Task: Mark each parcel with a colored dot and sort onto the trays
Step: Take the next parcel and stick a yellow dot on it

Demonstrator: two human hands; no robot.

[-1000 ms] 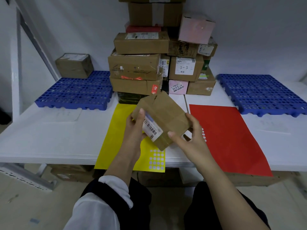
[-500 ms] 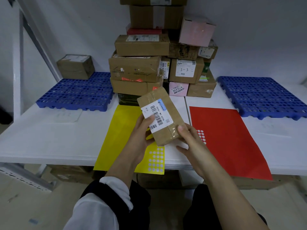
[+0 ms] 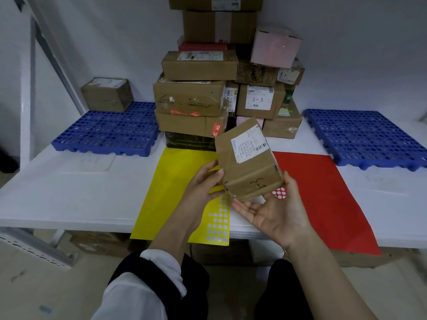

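Note:
A small brown cardboard parcel (image 3: 247, 158) with a white shipping label and black handwriting on its near face is held tilted above the table's front edge. My left hand (image 3: 203, 181) holds its left side with fingers and thumb. Under its lower right corner lies my right hand (image 3: 275, 209), palm up, fingers spread, supporting it. Below lie a yellow sticker sheet (image 3: 180, 188) and a red sticker sheet (image 3: 321, 197), each with white circles where dots were peeled. A blue tray (image 3: 108, 130) stands at the left, another blue tray (image 3: 367, 137) at the right.
A tall stack of parcels (image 3: 208, 93) fills the back middle of the white table (image 3: 57, 192). One brown box (image 3: 107, 94) sits on the left tray's far corner. A white shelf post (image 3: 27, 88) rises at the left. More boxes lie under the table.
The parcel has been turned over in my hands, so a different labelled face and a handwritten side now show. My right hand has shifted from gripping the lower edge to cradling it palm up.

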